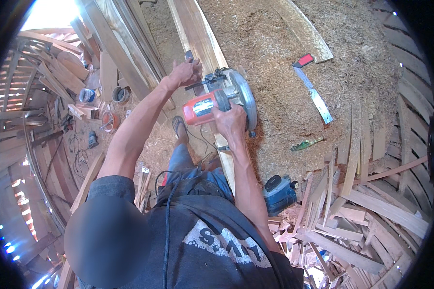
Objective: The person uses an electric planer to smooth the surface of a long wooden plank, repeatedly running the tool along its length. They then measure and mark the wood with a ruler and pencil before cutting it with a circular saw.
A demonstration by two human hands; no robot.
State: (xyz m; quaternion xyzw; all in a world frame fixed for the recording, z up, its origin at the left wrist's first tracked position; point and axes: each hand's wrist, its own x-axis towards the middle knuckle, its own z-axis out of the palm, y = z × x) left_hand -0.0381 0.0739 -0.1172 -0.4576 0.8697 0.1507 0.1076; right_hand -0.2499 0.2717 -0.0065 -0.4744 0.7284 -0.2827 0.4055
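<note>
A red circular saw (200, 110) with a grey blade guard sits across a long wooden plank (194, 21). My right hand (230, 120) is closed round the saw's dark rear handle. Beyond the saw's front, my left hand (184, 73) is closed at the plank's left edge. A short dark piece (189, 55) sticks out past its fingers, and I cannot make out what it is. Next to the left hand lies a dark bar (196, 86) of the saw. The blade itself is hidden by the guard, and a black cable runs from the saw side past my legs.
Sawdust covers the ground to the right, where a metal square (315, 96) with a red and black handle lies. A blue power tool (278, 195) rests near my right forearm. Offcuts (352, 226) pile up at the lower right. Tall boards (115, 43) and buckets (110, 121) stand at left.
</note>
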